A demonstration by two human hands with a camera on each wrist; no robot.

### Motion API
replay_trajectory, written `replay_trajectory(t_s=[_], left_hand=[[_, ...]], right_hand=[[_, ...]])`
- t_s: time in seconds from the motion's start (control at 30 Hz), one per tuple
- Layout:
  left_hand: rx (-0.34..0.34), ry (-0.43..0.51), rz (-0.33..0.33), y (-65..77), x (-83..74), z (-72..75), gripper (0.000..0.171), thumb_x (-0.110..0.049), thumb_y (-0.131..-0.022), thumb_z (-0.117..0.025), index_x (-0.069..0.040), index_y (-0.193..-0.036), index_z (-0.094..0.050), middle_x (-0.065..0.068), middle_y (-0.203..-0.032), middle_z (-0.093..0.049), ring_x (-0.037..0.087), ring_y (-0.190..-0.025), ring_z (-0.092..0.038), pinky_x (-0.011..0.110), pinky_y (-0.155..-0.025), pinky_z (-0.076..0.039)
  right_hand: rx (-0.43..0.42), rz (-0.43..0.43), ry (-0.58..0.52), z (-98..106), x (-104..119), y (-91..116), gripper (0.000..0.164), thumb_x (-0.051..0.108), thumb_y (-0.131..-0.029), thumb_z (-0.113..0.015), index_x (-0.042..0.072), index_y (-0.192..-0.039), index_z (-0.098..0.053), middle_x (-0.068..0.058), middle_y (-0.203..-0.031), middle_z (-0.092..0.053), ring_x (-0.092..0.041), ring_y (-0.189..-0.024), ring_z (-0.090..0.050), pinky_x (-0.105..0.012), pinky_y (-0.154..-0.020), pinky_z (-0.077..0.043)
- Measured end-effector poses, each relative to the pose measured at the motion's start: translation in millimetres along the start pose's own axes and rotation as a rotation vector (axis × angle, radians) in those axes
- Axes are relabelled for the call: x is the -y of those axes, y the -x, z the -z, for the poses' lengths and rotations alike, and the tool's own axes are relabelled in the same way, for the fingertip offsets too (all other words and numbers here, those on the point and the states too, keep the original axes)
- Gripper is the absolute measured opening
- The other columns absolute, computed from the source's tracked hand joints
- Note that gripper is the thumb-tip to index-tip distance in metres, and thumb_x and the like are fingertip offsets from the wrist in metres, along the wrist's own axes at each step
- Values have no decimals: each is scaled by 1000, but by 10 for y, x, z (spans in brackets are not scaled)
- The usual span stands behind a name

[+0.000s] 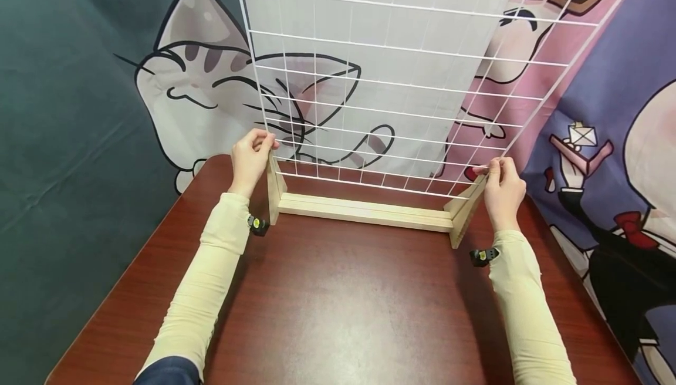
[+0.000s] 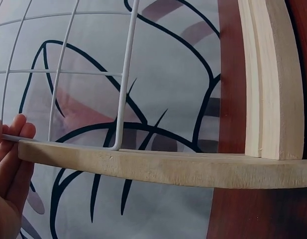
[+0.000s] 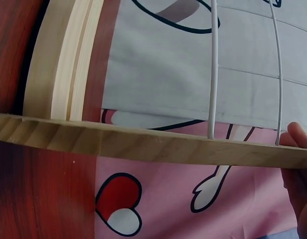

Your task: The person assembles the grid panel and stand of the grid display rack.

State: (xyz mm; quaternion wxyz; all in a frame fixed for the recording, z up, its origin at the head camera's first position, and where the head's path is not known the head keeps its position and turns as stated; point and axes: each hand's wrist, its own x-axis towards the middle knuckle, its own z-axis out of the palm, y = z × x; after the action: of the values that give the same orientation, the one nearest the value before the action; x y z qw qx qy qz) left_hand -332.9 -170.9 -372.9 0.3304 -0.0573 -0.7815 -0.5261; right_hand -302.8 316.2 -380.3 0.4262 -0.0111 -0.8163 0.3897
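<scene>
A white wire grid panel (image 1: 396, 83) stands above a pale wooden stand with a grooved crossbar (image 1: 364, 210) and two upright side pieces. My left hand (image 1: 250, 159) pinches the panel's left edge wire, just at the tip of the left side piece (image 1: 274, 191). In the left wrist view, the panel's lower corner lies along that side piece (image 2: 168, 169). Opposite, my right hand (image 1: 505, 194) grips the panel's right edge at the top of the right side piece (image 1: 465, 215). Wood hides that edge wire in the right wrist view. The panel's bottom wire hangs above the crossbar.
The stand rests on a reddish-brown table (image 1: 343, 303). Close behind hangs a cloth backdrop (image 1: 174, 103) with printed cartoon figures. Each wrist wears a small black camera, one on the left (image 1: 258, 226) and one on the right (image 1: 482, 257).
</scene>
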Motion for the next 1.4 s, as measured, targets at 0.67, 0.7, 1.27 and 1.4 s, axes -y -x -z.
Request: replay_trajectory(t_s=[0.67,0.7,1.27,1.4], left_hand=[[-15,72,104,31,-15,-22,27,-21,-92,-66,4,-101,-66,25,-94,-73,-7,-71,-66,6,-67,-48],[-21,76,99,34,-16,-27,27,-22,-92,-67,3,-101,-66,24,-93,-73,-9,-70,-65,6,-68,-48],[-109,-57,61,65,-39,-97,15,-18,-90,-64,-6,-98,-65,10,-84,-76,-25,-63,-54,6,-66,-43],[-122,-50,53,69,-41,-102,17,-17,-89,-64,-3,-98,-64,14,-85,-75,-25,-64,-53,3,-66,-42]], right_hand=[[-15,0,122,-5,-25,47,28,27,-100,-50,2,-97,-61,-15,-91,-75,-41,-87,-64,-46,-72,-37],[-14,2,119,-3,-24,47,28,27,-101,-50,2,-97,-61,-15,-91,-74,-42,-88,-64,-47,-73,-37],[-19,15,118,-2,-29,44,30,28,-101,-49,1,-97,-61,-15,-91,-75,-39,-82,-63,-42,-70,-36],[-30,14,112,-8,-39,52,28,27,-100,-52,0,-97,-62,-16,-90,-74,-39,-82,-64,-43,-70,-36]])
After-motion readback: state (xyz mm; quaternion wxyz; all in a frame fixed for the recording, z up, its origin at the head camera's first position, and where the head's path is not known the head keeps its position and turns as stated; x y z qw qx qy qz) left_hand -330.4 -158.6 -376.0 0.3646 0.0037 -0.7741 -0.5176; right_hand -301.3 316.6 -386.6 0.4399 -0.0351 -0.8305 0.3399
